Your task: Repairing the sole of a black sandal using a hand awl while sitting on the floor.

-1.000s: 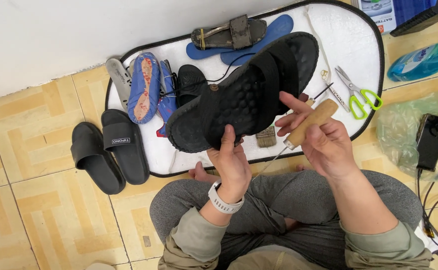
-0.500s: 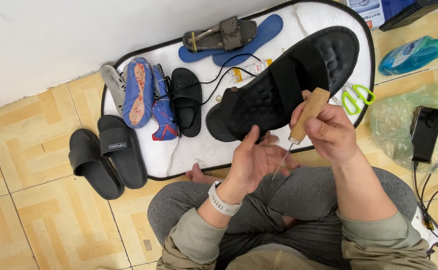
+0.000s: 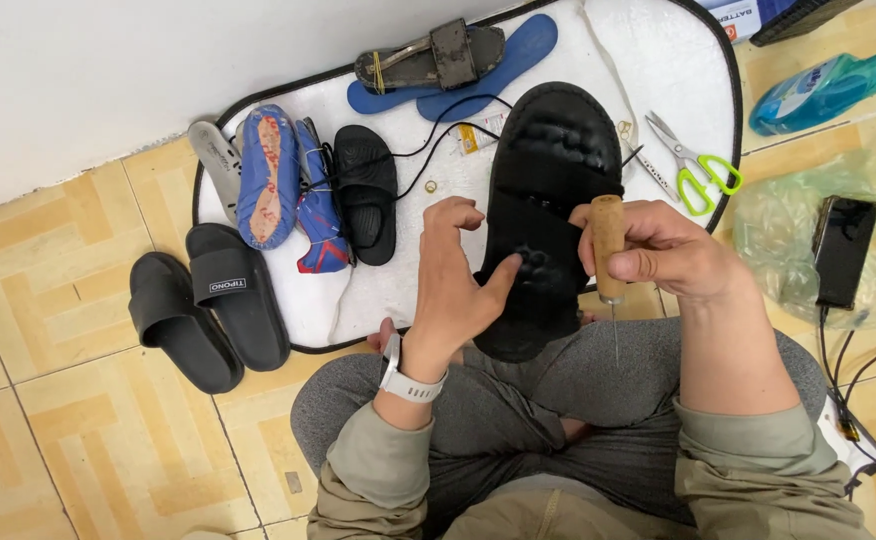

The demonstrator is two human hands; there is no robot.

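Observation:
A large black sandal (image 3: 550, 190) lies footbed-up and lengthwise across my lap and the white mat (image 3: 658, 70). My left hand (image 3: 458, 275), with a white watch on the wrist, holds the sandal's left edge near the heel, thumb pressed on the footbed. My right hand (image 3: 663, 250) grips a wooden-handled awl (image 3: 608, 245) beside the sandal's right edge, its thin needle pointing down toward my knee. A black thread (image 3: 438, 140) runs from the sandal across the mat.
On the mat lie a small black sandal (image 3: 366, 190), blue soles (image 3: 268, 175), a worn sandal on blue insoles (image 3: 438, 60) and green-handled scissors (image 3: 698, 165). Two black slides (image 3: 208, 305) sit on the tiles at left. A phone (image 3: 843, 250) on a plastic bag and a blue bottle (image 3: 828, 85) are at right.
The large black sandal has turned from lying crosswise to lengthwise, footbed up. My left hand shifted its hold to the heel edge. The awl now points straight down.

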